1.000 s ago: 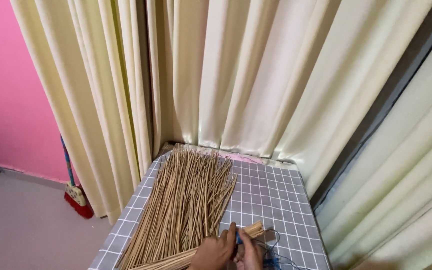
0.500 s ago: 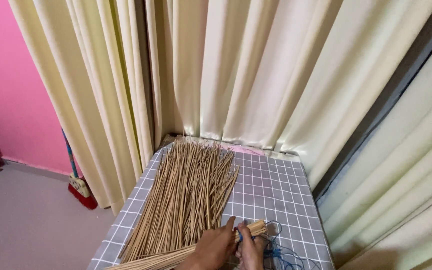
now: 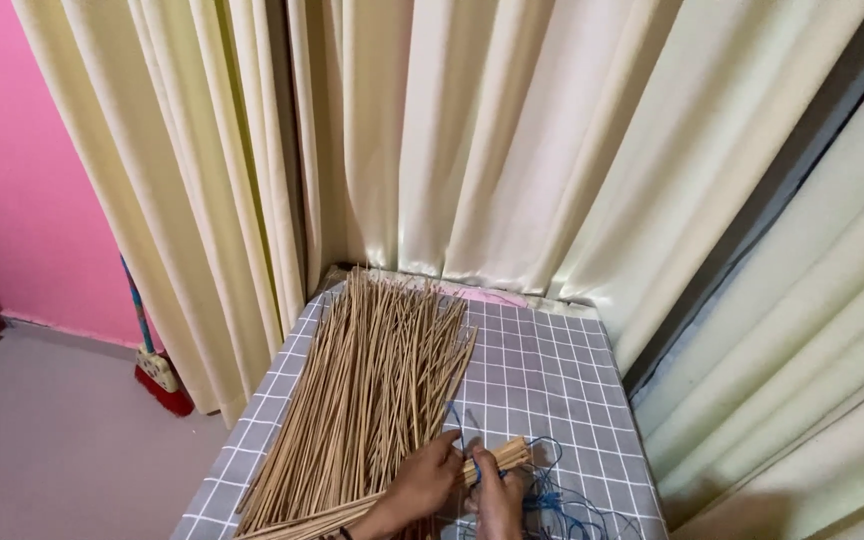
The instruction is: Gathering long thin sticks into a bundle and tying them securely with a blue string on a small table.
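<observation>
A small bundle of thin tan sticks (image 3: 508,455) lies across the near edge of the table, and both hands grip it. My left hand (image 3: 420,482) holds the bundle from the left side. My right hand (image 3: 498,495) pinches it near its cut end, where blue string (image 3: 552,495) is looped and trails off to the right. Beside the hands, a large fan of long tan sticks (image 3: 372,385) spreads over the left half of the table toward the curtain.
The table has a grey cloth with a white grid (image 3: 552,370). Cream curtains (image 3: 512,150) hang behind and to the right. A pink wall (image 3: 22,170) and grey floor are at left, with a red broom (image 3: 160,375) by the curtain.
The view has shifted slightly, so the table sits a little higher in frame. Both hands stay on the small bundle, with small finger movements around the string.
</observation>
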